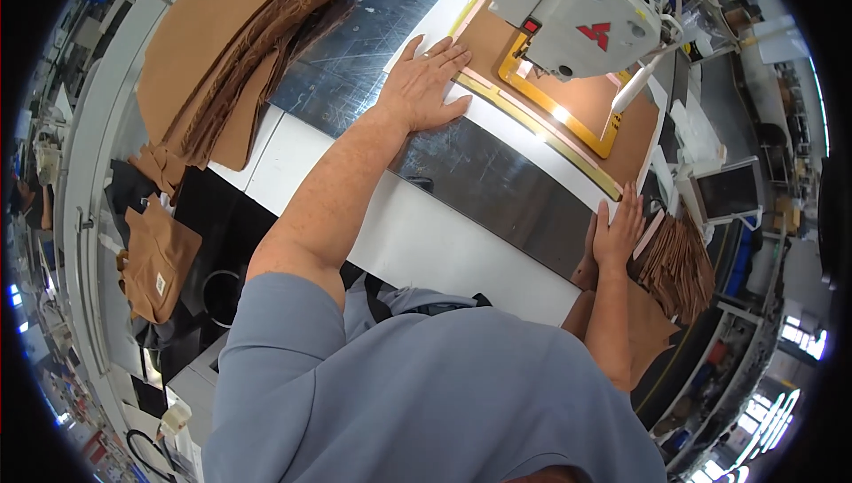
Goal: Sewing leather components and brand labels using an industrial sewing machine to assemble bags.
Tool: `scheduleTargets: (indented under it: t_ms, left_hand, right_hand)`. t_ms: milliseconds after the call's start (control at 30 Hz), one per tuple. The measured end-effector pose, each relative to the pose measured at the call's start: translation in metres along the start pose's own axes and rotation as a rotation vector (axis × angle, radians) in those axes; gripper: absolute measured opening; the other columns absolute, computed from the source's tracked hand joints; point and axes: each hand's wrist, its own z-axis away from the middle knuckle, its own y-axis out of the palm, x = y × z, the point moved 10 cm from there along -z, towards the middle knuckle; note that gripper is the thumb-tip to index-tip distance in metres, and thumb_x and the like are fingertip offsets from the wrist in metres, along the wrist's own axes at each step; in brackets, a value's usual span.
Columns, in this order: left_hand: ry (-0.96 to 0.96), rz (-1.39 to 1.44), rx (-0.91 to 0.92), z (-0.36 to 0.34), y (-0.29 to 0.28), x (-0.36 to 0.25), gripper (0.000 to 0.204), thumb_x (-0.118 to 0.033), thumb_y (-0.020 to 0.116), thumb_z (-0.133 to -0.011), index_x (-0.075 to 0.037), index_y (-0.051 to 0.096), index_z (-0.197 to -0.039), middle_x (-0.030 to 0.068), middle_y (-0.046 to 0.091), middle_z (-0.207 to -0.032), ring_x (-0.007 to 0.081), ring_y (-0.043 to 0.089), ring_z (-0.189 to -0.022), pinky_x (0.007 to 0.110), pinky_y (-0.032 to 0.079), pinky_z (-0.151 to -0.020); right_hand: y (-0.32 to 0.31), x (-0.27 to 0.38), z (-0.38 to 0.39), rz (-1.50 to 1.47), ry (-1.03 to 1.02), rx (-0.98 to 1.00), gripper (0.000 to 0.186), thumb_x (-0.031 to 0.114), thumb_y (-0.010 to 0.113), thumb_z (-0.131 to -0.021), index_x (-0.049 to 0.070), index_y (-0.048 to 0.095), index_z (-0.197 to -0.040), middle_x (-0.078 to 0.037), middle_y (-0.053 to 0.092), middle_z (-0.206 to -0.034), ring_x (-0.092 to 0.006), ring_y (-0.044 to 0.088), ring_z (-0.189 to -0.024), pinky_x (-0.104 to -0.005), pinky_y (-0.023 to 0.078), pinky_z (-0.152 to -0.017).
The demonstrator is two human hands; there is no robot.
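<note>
My left hand (424,85) lies flat with fingers spread, over the left edge of a white template sheet (508,121). Stretched fingers of my right hand (619,230) touch the sheet's near right corner. In the template lies a brown fabric panel (637,128), bordered by a yellow-and-pink strip (532,126). A gold-coloured metal frame (581,130) presses on the panel, under the head of a grey sewing machine (581,17). Light shines on the frame around the needle area, where the machine head hides part of the fabric. Neither hand grasps anything.
A thick stack of brown fabric pieces (222,48) sits at the far left on a dark metal plate (355,52). More folded brown pieces (676,265) lie beyond my right hand. A small screen (726,190) stands at the right. Below left is a brown bundle (160,257).
</note>
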Motion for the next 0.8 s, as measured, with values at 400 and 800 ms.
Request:
scheduleTargets:
  t_ms: [400, 800]
  left_hand:
    - [-0.009, 0.027, -0.017, 0.003, 0.005, 0.002, 0.07, -0.047, 0.056, -0.09, -0.008, 0.055, -0.148, 0.0076, 0.053, -0.156, 0.0195, 0.038, -0.151, 0.046, 0.017, -0.13]
    - [0.003, 0.045, -0.046, 0.001, 0.006, 0.0, 0.075, -0.048, 0.054, -0.09, -0.01, 0.048, -0.154, 0.0078, 0.045, -0.162, 0.0184, 0.032, -0.154, 0.045, 0.017, -0.13]
  right_hand:
    - [0.001, -0.002, -0.004, -0.005, -0.026, 0.011, 0.067, 0.042, 0.051, -0.105, 0.01, 0.034, -0.161, -0.012, 0.036, -0.167, -0.0359, 0.026, -0.156, -0.0574, 0.018, -0.125]
    - [-0.004, -0.001, -0.002, -0.024, 0.017, 0.001, 0.068, 0.041, 0.051, -0.105, 0.01, 0.032, -0.162, -0.012, 0.036, -0.167, -0.0364, 0.026, -0.156, -0.057, 0.018, -0.125]
